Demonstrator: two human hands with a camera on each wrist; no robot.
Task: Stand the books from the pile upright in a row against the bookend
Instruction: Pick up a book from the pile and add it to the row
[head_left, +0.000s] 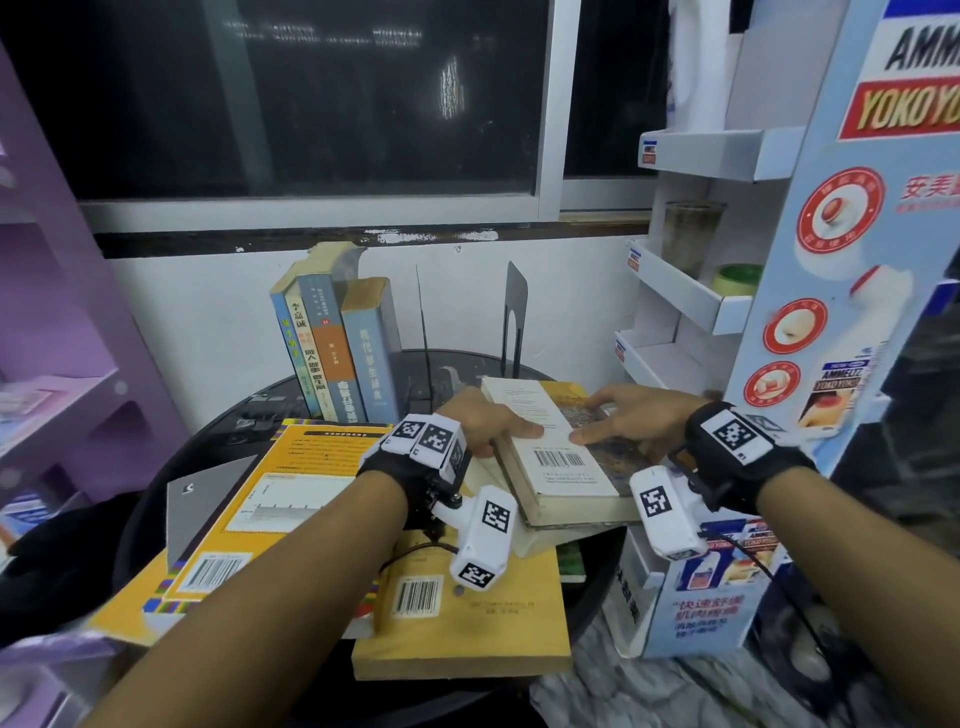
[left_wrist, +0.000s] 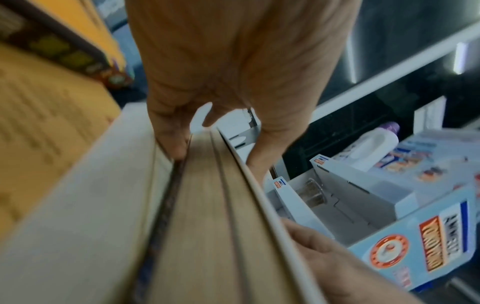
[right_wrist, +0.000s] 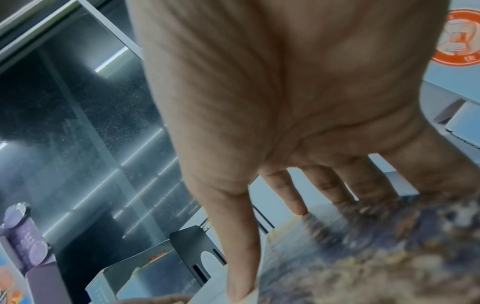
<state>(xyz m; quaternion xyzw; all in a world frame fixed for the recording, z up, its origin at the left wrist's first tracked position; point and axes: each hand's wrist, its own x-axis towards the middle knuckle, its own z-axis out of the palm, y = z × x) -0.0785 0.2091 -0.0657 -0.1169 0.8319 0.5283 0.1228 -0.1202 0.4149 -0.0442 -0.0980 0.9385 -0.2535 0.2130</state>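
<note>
A thick book with a cream back cover and barcode (head_left: 561, 467) lies on top of the pile, tilted. My left hand (head_left: 483, 421) grips its left edge, thumb on the cover and fingers (left_wrist: 171, 142) tucked beneath the page block (left_wrist: 207, 226). My right hand (head_left: 639, 415) rests on the patterned part of the cover (right_wrist: 363, 257) with straight fingers (right_wrist: 285, 193). Several books (head_left: 337, 353) stand upright at the back left of the table. A black bookend (head_left: 513, 317) stands apart at the back right. Yellow books (head_left: 467, 613) lie flat underneath.
The round black table (head_left: 249, 415) sits under a window wall. A white and blue cardboard display shelf (head_left: 779, 260) stands close on the right, a purple shelf (head_left: 62, 338) on the left. Another large yellow book (head_left: 291, 483) overhangs the table's front left.
</note>
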